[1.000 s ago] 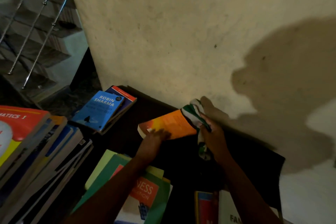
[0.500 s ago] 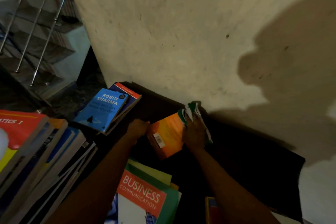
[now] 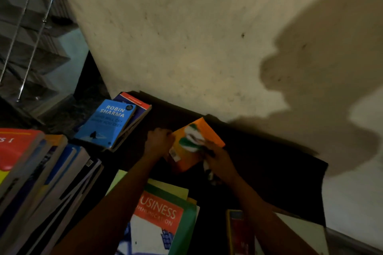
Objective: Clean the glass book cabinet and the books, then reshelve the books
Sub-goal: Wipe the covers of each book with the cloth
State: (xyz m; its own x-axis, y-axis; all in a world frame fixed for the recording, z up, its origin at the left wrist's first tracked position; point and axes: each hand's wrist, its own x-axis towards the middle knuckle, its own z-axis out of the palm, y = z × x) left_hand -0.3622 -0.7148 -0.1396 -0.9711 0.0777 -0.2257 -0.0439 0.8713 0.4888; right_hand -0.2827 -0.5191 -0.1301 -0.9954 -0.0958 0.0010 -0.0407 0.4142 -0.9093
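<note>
Currently, the left hand (image 3: 158, 141) grips the orange book (image 3: 186, 162), the right hand (image 3: 220, 160) clutches the cloth (image 3: 191, 141) against it; surrounding books (image 3: 105, 122) apparently await reshelving.

- The surface (image 3: 259, 161) stands against the wall (image 3: 186, 37) behind it.
- The Robin Sharma book (image 3: 105, 123) lies on a lower book (image 3: 141, 107), far left.
- The book stack (image 3: 41, 172) sits near left.
- The Business Communication book (image 3: 159, 219) lies right of the stack.
- The held book (image 3: 186, 163) sits between the left hand (image 3: 158, 141) and the right hand (image 3: 219, 159), with the cloth (image 3: 189, 141) on it.
</note>
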